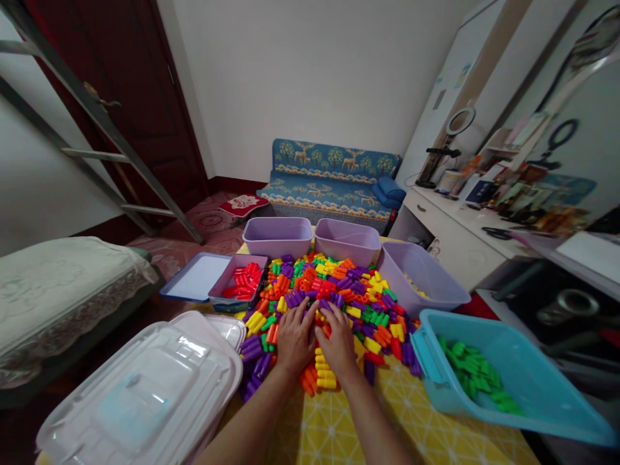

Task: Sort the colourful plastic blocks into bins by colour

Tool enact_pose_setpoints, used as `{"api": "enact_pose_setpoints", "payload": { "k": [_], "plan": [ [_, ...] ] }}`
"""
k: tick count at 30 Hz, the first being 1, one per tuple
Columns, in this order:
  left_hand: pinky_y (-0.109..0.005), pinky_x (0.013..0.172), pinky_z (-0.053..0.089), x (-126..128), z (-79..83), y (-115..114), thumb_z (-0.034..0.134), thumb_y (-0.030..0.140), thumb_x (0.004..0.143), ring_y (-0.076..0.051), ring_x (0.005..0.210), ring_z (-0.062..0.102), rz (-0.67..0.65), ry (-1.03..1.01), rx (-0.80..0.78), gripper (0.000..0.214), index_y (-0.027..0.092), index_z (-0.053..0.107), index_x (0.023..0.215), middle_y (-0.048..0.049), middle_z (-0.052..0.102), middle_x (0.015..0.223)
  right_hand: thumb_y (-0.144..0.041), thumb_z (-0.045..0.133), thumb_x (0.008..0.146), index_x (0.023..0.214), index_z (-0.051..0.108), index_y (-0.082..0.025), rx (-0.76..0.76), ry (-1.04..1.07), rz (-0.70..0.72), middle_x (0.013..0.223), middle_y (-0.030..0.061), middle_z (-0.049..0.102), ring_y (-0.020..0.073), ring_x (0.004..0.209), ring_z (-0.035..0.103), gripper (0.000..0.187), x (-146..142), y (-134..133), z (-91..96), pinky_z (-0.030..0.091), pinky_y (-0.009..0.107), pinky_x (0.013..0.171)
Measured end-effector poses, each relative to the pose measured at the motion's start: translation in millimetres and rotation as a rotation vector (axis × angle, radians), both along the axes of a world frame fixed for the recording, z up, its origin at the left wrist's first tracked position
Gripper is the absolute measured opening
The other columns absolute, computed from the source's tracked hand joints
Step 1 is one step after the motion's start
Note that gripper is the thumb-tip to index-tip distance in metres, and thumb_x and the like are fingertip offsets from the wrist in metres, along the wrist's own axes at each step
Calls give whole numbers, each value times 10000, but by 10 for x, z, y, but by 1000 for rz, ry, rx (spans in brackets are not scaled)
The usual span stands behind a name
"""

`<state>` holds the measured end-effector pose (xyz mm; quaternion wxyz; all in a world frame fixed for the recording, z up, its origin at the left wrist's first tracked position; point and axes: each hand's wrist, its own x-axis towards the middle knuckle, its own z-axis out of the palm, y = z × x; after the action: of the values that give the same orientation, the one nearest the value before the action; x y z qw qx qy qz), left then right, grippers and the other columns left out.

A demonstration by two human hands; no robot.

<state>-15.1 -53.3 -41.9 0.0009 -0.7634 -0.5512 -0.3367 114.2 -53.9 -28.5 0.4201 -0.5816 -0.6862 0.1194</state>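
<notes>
A large pile of small tube-shaped plastic building pieces [372, 316] in red, orange, yellow, green and purple covers the table's middle. My left hand [295, 336] reaches into it, fingers bent around purple pieces [294, 298] at the tips. Close beside it, my right hand [338, 339] is curled with its fingertips on another purple piece [324, 303]. The fingers partly hide what they grip. Red and orange pieces show between the hands. Yellow pieces [325, 374], joined in a row, lie just below them.
Lilac bins [278, 240] line the back; the right one [416, 274] holds some yellow pieces. A small tray [264, 259] of red pieces sits left. At right, a turquoise bin [542, 387] contains green pieces. Clear lids [145, 394] are stacked front left on the yellow tablecloth [334, 433].
</notes>
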Motion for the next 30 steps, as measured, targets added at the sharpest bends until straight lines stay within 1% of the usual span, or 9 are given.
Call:
{"api": "enact_pose_setpoints", "payload": {
  "k": [3, 6, 9, 12, 15, 19, 22, 25, 30],
  "plan": [
    [-426, 983, 398, 6, 11, -4, 504, 212, 888, -249, 1168, 501, 9, -13, 8, 542, 314, 427, 1414, -46, 480, 1438, -239, 515, 843, 1027, 674, -208, -8, 90, -13, 1173, 98, 635, 232, 1134, 560, 246, 53, 8, -8, 436, 418, 1009],
    [-423, 983, 404, 14, 20, -5, 487, 226, 899, -247, 1171, 503, 20, -21, 12, 493, 304, 465, 1386, -57, 482, 1431, -289, 513, 866, 961, 678, -213, -15, 120, -26, 1133, 96, 646, 237, 1113, 571, 206, 84, 29, -28, 445, 422, 992],
    [-438, 1010, 385, 21, 35, -5, 492, 239, 896, -262, 1243, 456, 35, -11, 33, 465, 290, 499, 1359, -79, 418, 1473, -316, 510, 877, 990, 673, -219, -4, 103, -35, 1162, 97, 638, 241, 1139, 561, 221, 79, 30, -64, 441, 423, 1000],
    [-476, 1066, 322, 40, 99, 13, 524, 224, 867, -285, 1320, 383, 40, 15, 49, 495, 308, 507, 1354, -77, 367, 1507, -315, 520, 871, 1043, 668, -217, 4, 57, -23, 1186, 99, 631, 243, 1142, 563, 247, 64, 23, -85, 440, 417, 1004],
    [-510, 1108, 258, 70, 200, 90, 554, 209, 825, -294, 1359, 337, 27, 44, 5, 547, 335, 504, 1355, -55, 378, 1507, -344, 511, 882, 1112, 658, -215, -25, 66, -24, 1207, 102, 628, 243, 1143, 566, 302, 67, 25, -82, 442, 415, 1004],
    [-572, 1086, 256, 103, 272, 261, 600, 289, 789, -327, 1370, 318, 36, 53, -83, 561, 342, 515, 1341, -51, 393, 1505, -434, 508, 894, 1161, 649, -217, -61, 170, -36, 1232, 97, 629, 243, 1192, 539, 372, 102, 27, -79, 417, 424, 1030],
    [-579, 1068, 272, 121, 249, 339, 592, 322, 802, -319, 1365, 330, 34, 50, -87, 535, 321, 519, 1332, -50, 376, 1519, -453, 482, 907, 1123, 673, -218, -17, 274, -64, 1233, 92, 634, 238, 1221, 517, 371, 136, 13, -92, 390, 429, 1050],
    [-573, 1072, 268, 140, 214, 337, 577, 343, 828, -312, 1357, 344, 49, 42, -62, 480, 300, 543, 1304, -56, 380, 1516, -442, 442, 925, 1068, 691, -208, 69, 350, -140, 1163, 99, 663, 234, 1160, 547, 370, 172, 4, -88, 397, 438, 1028],
    [-576, 1049, 295, 152, 234, 294, 583, 362, 827, -325, 1345, 359, 45, 58, -87, 501, 296, 526, 1320, -67, 380, 1516, -416, 494, 885, 946, 701, -198, 149, 342, -193, 1014, 94, 683, 228, 1017, 588, 308, 242, 105, 12, 437, 419, 956]
  ]
}}
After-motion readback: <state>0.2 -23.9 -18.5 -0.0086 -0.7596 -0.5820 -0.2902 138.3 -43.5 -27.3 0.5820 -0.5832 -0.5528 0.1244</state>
